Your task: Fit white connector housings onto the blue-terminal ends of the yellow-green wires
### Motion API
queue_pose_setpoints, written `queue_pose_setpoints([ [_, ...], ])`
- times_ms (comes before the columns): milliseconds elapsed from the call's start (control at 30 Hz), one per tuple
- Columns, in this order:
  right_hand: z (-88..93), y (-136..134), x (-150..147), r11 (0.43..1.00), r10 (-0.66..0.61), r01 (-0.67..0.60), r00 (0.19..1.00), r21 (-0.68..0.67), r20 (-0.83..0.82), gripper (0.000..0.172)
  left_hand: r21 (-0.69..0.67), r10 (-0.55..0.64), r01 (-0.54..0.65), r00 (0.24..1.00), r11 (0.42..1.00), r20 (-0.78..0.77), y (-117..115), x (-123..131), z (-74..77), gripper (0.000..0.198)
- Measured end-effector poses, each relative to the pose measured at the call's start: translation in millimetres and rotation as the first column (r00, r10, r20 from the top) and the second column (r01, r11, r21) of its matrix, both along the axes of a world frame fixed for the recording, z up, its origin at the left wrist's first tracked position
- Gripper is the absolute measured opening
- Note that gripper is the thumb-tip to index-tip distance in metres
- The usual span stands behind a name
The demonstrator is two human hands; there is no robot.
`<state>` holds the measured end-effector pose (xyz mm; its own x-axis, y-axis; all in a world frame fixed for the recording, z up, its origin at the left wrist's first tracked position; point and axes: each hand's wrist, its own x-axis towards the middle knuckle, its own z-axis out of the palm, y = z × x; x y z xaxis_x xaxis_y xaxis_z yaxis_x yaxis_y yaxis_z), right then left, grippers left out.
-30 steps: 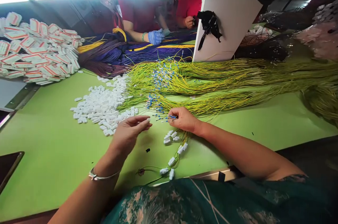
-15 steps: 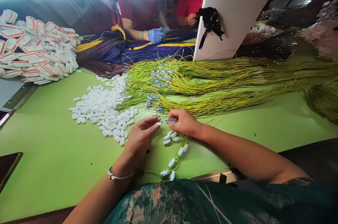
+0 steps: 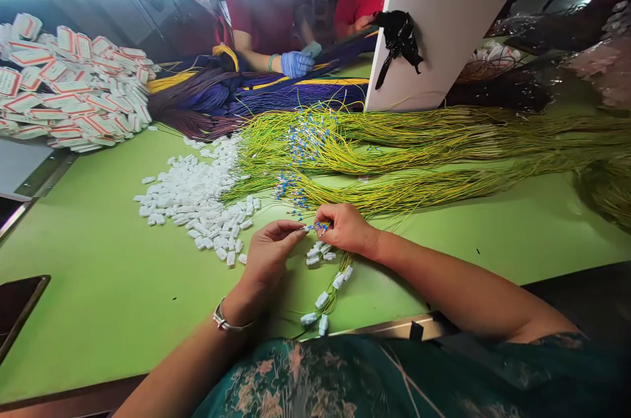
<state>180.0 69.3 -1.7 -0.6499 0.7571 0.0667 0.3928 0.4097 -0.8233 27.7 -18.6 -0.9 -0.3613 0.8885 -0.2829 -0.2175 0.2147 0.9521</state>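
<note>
My left hand (image 3: pixel 271 250) is closed in a pinch on a small white plastic connector, mostly covered by the thumb and forefinger. Right beside it, my right hand (image 3: pixel 345 229) grips several yellow-green wires whose blue-collared terminals (image 3: pixel 323 227) stick out between the fingers. The fingertips of both hands nearly meet. Below them, wires fitted with white connectors (image 3: pixel 322 300) hang toward the table's front edge. A heap of loose white connectors (image 3: pixel 192 198) lies left of my hands. Long bundles of yellow-green wire (image 3: pixel 394 198) stretch to the right behind them.
White packs with red-orange edges (image 3: pixel 69 86) are piled at the far left. Purple-blue wires (image 3: pixel 296 92) lie at the back, where a co-worker's gloved hand (image 3: pixel 296 64) rests. A white panel (image 3: pixel 428 30) stands upright at back right. A dark tray (image 3: pixel 22 306) sits at left.
My left hand has moved slightly right, bringing the white connector up against the terminals. My right hand stays in place. Behind, a co-worker's wires have been lifted toward the panel.
</note>
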Motion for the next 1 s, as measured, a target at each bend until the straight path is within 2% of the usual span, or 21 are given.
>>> queue_pose_setpoints([
  [133, -3.2, 1.5, 0.6, 0.998, 0.005, -0.011, 0.997, -0.069, -0.081, 0.006, 0.005, 0.008, -0.008, 1.000, 1.000, -0.001, -0.3, -1.0, -1.8, 0.028],
  [267, -4.3, 2.1, 1.0, 0.997, 0.003, -0.011, 0.996, -0.082, -0.091, 0.007, 0.017, 0.016, -0.015, 0.999, 1.000, -0.036, -0.7, -1.0, -5.5, 0.027],
  [500, -4.0, 0.3, 1.3, 1.000, 0.023, -0.021, 0.998, 0.022, -0.064, 0.005, 0.000, 0.003, -0.003, 0.999, 1.000, -0.037, 0.7, 1.1, -5.3, 0.028],
  [700, -4.5, -1.6, 0.3, 0.998, 0.036, -0.032, 0.998, 0.059, -0.060, 0.004, -0.010, -0.039, 0.039, 0.999, 0.999, 0.005, 4.8, -0.4, -5.3, 0.028],
  [833, -3.0, 3.9, 0.8, 0.996, 0.082, -0.086, 0.992, -0.038, -0.097, 0.003, 0.002, -0.045, 0.045, 0.999, 0.999, -0.009, 4.4, 2.0, -3.8, 0.023],
  [933, 0.8, 9.7, 1.7, 0.975, 0.068, -0.102, 0.983, -0.199, -0.171, 0.007, 0.005, -0.172, 0.176, 0.967, 0.984, -0.186, -6.0, 10.9, -0.3, 0.010],
  [1000, 3.5, 11.8, 1.6, 0.952, 0.034, -0.096, 0.976, -0.289, -0.213, 0.012, 0.043, -0.329, 0.366, 0.876, 0.929, -0.354, -16.9, 16.2, 2.9, 0.004],
])
